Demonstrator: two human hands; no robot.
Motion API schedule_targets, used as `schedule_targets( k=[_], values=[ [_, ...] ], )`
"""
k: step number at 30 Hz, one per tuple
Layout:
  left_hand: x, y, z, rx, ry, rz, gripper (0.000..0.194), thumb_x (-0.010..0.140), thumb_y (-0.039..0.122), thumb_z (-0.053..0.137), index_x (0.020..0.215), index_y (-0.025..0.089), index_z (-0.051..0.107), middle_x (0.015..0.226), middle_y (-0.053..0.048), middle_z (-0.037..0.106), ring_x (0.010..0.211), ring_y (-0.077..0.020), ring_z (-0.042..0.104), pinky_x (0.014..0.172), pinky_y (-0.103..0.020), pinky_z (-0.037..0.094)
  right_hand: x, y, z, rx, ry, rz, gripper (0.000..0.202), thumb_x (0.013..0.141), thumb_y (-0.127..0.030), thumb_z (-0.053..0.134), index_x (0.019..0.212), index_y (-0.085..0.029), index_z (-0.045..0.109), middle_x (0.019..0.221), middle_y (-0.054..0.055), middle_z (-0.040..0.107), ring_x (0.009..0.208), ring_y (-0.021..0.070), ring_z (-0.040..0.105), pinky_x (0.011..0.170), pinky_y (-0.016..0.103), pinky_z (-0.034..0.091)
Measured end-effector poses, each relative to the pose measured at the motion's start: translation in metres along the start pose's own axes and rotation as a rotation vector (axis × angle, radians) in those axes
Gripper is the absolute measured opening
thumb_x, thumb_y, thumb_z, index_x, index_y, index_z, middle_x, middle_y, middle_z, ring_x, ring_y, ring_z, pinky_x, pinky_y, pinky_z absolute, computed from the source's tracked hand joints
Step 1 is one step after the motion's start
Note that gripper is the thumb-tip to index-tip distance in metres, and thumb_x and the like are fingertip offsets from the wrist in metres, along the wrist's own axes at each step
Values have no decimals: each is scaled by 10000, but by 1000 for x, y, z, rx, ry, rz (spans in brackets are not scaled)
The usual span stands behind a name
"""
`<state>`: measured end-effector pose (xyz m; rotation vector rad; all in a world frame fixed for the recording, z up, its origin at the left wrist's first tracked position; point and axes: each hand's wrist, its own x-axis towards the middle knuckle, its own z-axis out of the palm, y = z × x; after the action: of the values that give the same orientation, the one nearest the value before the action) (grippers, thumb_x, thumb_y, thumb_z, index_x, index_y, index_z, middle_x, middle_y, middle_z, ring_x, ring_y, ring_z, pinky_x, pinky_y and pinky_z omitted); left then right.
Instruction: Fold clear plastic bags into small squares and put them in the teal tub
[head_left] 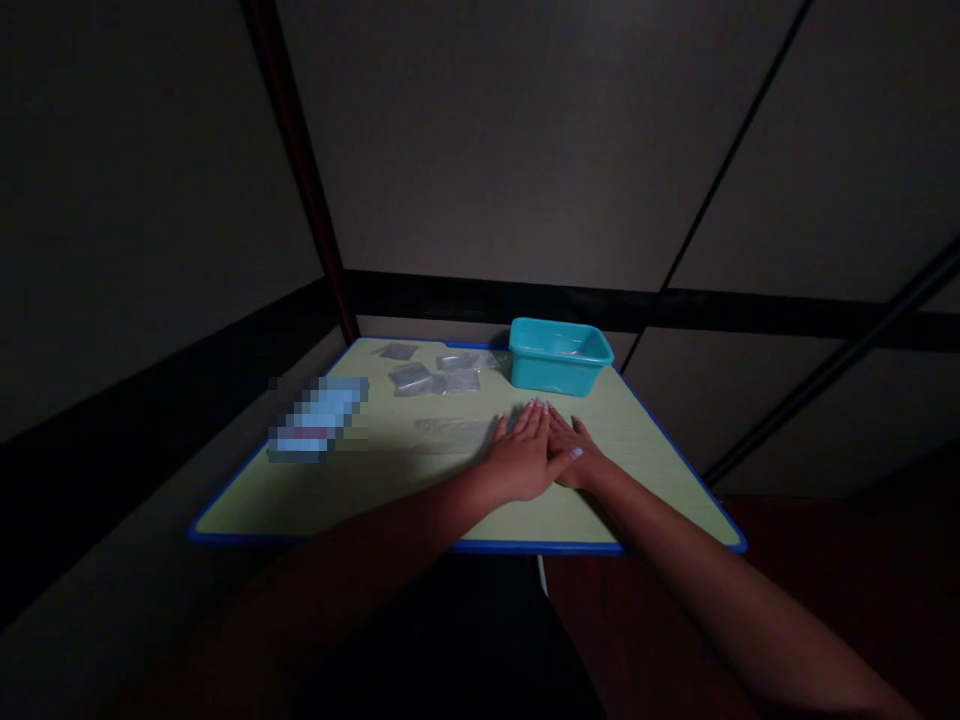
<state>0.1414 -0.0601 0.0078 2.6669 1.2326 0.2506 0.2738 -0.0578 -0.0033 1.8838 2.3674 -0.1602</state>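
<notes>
My left hand point(523, 460) lies palm down on the pale table, fingers stretched forward, partly overlapping the other hand. My right hand point(574, 452) rests flat beside it, with its fingers also extended and partly hidden. Neither hand shows anything in its grasp. Just beyond the fingertips stands a turquoise plastic basket point(555, 376); what lies inside is hard to make out. A clear flat plastic bag point(450, 435) lies to the left of my left hand. Behind it are several grey packets in clear plastic point(411, 378).
The table point(300, 510) has a blue edge. A blurred, pixelated light-blue object point(321, 415) sits at its left side. Another grey packet point(397, 351) lies near the back left corner. Dark panelled walls stand behind and to the left.
</notes>
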Motion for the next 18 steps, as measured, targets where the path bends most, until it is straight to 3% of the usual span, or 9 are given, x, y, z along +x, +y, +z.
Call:
schedule_targets(
  k=[2, 5, 12, 18],
  values=[
    [10, 1, 3, -62, -32, -52, 772, 942, 591, 106, 1497, 56, 149, 1564, -141, 116, 1450, -251, 102, 1147, -502, 155, 0, 0, -1, -3, -9, -6, 715, 896, -384, 378, 1520, -169, 104, 1578, 75, 4, 1446, 284, -2, 1108, 583, 146],
    [9, -16, 9, -38, -32, -84, 744, 947, 582, 107, 1501, 87, 157, 1557, -143, 168, 1448, -250, 121, 1142, -516, 150, 1, -2, 0, 18, 13, 35, 667, 937, -380, 249, 1517, -105, 66, 1574, 91, 22, 1449, 250, 26, 1121, 550, 153],
    [-22, -82, 3, 118, 29, -161, 621, 969, 515, 181, 1483, 177, 265, 1549, -86, 221, 1435, -233, 192, 1125, -496, 210, 2, -5, 2, 73, 54, 77, 689, 953, -485, 146, 1516, -102, 47, 1575, 81, 48, 1450, 219, 14, 1132, 534, 117],
    [-51, -123, -15, 209, -8, -242, 609, 970, 447, 220, 1478, 115, 261, 1545, -125, 220, 1431, -236, 202, 1110, -495, 249, 0, -6, 1, 86, 68, 73, 718, 947, -522, 141, 1513, -92, 45, 1574, 75, 44, 1451, 221, 23, 1131, 536, 113]
  ],
)
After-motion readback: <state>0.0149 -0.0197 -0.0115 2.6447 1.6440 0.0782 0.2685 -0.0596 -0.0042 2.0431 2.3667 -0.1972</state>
